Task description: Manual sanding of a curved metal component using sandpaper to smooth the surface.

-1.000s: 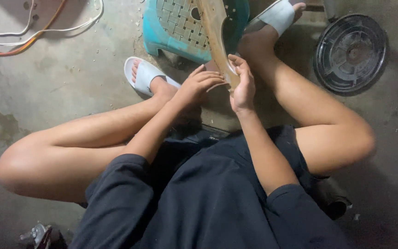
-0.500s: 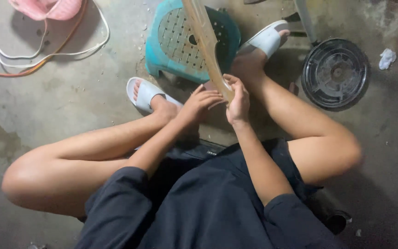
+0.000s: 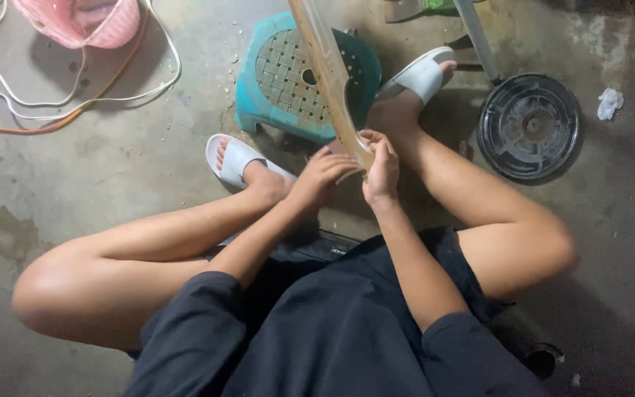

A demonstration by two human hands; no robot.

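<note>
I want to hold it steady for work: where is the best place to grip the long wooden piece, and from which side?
Probably at its near, lower end, where the left hand and right hand meet it now. The wooden piece is thin and flat and slants away over the teal stool, so come from both flat sides and pinch it.

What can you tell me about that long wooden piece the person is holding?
The wooden piece is a long, narrow, flat strip, pale tan with darker streaks and a worn-looking surface. It slants from the top edge of the picture down to the hands, crossing over the teal stool. Its lower end is gripped between the left hand and the right hand. Its upper end runs out of view.
</note>
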